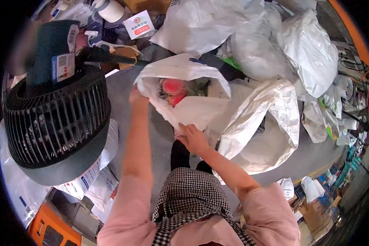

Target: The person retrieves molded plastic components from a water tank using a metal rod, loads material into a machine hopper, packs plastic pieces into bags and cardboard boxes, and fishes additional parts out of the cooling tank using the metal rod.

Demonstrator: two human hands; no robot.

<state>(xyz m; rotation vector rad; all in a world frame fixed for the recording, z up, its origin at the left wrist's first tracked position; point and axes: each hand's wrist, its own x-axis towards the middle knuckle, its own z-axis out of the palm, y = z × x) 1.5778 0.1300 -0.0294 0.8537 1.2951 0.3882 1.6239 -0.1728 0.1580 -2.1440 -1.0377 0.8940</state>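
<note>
A white woven sack (197, 110) stands with its mouth spread, and red and green items (173, 86) show inside it. My left hand (138, 96) grips the rim at the left side, its fingers partly hidden by the fabric. At the near edge of the same rim, my right hand (191, 138) is closed on the fabric. Just right of it, a second white sack (289, 117) lies with its mouth open, near my right forearm.
On the left is a large black fan (57, 119). Full plastic bags (311, 51) are piled at the back right. A white box (139, 25) lies among clutter at the back. Boxes and small packages (312, 188) are at the lower right.
</note>
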